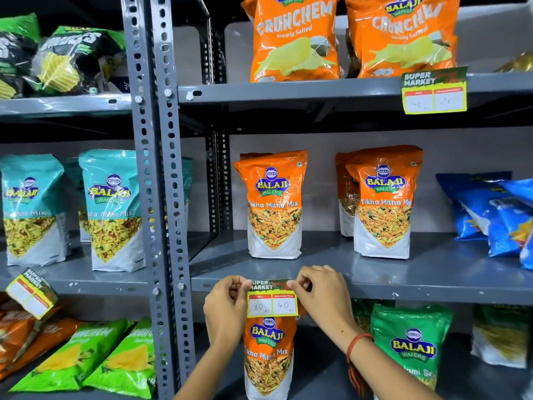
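Note:
A yellow-edged "Super Market" price tag [271, 298] with 80 and 40 written on it sits against the front edge of the grey middle shelf [403, 287]. My left hand [226, 308] pinches its upper left corner. My right hand [323, 295] pinches its upper right corner. Two orange Tikha Mitha Mix packets [274, 206] [383, 203] stand upright on that shelf above the tag. Another orange packet [269, 356] stands on the shelf below, partly hidden behind the tag.
A perforated grey upright post [161, 197] divides the racks. Teal mix packets [112, 209] stand at left, blue bags [496, 215] at right, orange Crunchem bags [294, 39] above. A second price tag [434, 90] hangs on the top shelf, a third [30, 293] at lower left. Green packets [409, 342] fill the bottom shelf.

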Demonstrator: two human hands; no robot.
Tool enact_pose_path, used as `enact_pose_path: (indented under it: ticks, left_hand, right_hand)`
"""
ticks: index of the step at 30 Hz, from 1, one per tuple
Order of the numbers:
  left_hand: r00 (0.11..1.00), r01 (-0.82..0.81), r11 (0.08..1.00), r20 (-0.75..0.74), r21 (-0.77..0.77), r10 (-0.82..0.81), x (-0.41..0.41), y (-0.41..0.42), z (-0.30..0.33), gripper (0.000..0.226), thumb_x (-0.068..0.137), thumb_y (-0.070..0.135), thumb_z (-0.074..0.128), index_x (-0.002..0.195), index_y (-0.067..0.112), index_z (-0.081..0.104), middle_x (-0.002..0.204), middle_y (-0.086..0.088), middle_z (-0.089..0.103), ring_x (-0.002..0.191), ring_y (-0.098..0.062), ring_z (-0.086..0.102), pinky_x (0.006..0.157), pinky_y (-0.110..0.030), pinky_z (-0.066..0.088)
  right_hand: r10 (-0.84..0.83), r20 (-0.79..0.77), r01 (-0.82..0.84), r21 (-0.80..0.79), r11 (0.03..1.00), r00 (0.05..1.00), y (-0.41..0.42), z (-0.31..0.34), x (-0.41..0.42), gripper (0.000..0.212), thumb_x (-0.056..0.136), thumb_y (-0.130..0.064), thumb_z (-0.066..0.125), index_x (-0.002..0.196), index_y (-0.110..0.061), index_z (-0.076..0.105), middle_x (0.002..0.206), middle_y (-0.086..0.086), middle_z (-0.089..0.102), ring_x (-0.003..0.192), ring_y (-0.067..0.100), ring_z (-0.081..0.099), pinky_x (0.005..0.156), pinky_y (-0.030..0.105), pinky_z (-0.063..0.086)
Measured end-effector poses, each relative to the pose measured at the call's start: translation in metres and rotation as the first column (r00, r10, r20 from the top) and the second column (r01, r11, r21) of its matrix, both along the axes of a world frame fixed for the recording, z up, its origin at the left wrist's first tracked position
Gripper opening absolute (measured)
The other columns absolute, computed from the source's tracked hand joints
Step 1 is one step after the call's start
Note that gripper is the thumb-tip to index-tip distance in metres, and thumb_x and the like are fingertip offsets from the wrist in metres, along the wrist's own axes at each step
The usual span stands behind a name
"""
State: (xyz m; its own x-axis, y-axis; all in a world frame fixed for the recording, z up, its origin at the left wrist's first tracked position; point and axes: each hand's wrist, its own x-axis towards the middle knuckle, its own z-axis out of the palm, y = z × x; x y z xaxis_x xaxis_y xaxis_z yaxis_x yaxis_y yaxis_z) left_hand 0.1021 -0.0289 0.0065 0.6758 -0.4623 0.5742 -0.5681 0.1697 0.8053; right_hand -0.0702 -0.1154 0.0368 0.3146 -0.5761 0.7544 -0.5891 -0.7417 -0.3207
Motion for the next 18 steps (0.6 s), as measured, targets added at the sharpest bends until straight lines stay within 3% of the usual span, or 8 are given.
enact_pose_path:
  ticks: [5, 9, 13, 18]
  left_hand:
    - [0.998, -0.058, 0.998, -0.027, -0.026, 0.057, -0.001, 0.001, 0.000, 0.020, 0.079, 0.037, 0.076, 0.069, 0.030, 0.061, 0.066, 0.011, 0.068, 0.064, -0.005, 0.065, 0.062, -0.032, 0.057]
    - [0.995, -0.064, 0.993, -0.085, -0.103, 0.055, -0.007, 0.002, 0.004, 0.027, 0.074, 0.035, 0.081, 0.071, 0.030, 0.055, 0.066, 0.009, 0.065, 0.058, -0.002, 0.060, 0.059, -0.024, 0.050]
    - [0.998, 0.054, 0.976, -0.021, -0.210, -0.059, -0.034, -0.009, 0.020, 0.024, 0.076, 0.036, 0.079, 0.079, 0.036, 0.055, 0.071, 0.009, 0.062, 0.066, 0.003, 0.058, 0.062, -0.010, 0.046]
    - [0.972, 0.232, 0.941, 0.035, -0.246, -0.231, -0.094, -0.048, 0.050, 0.020, 0.077, 0.040, 0.076, 0.081, 0.040, 0.057, 0.074, 0.010, 0.062, 0.064, -0.003, 0.055, 0.062, -0.016, 0.045]
  right_hand:
    - [-0.068, -0.036, 0.067, -0.016, 0.998, 0.997, -0.001, 0.004, -0.003, 0.046, 0.072, -0.056, 0.069, 0.056, -0.024, 0.040, 0.055, -0.010, 0.048, 0.062, 0.014, 0.046, 0.060, 0.030, 0.032]
    - [-0.047, -0.026, 0.047, 0.006, 0.999, 0.999, 0.002, 0.007, -0.010, 0.043, 0.071, -0.059, 0.067, 0.063, -0.026, 0.042, 0.057, -0.012, 0.048, 0.065, 0.016, 0.051, 0.064, 0.033, 0.040]
    - [-0.013, 0.069, 0.015, -0.023, 1.000, 0.998, 0.003, -0.001, -0.033, 0.038, 0.073, -0.064, 0.060, 0.066, -0.028, 0.049, 0.054, -0.013, 0.045, 0.061, 0.012, 0.052, 0.066, 0.035, 0.043]
    - [-0.084, 0.185, 0.087, -0.010, 0.996, 0.979, -0.009, -0.004, -0.090, 0.034, 0.076, -0.059, 0.062, 0.070, -0.026, 0.054, 0.053, -0.010, 0.050, 0.058, 0.008, 0.049, 0.070, 0.035, 0.043]
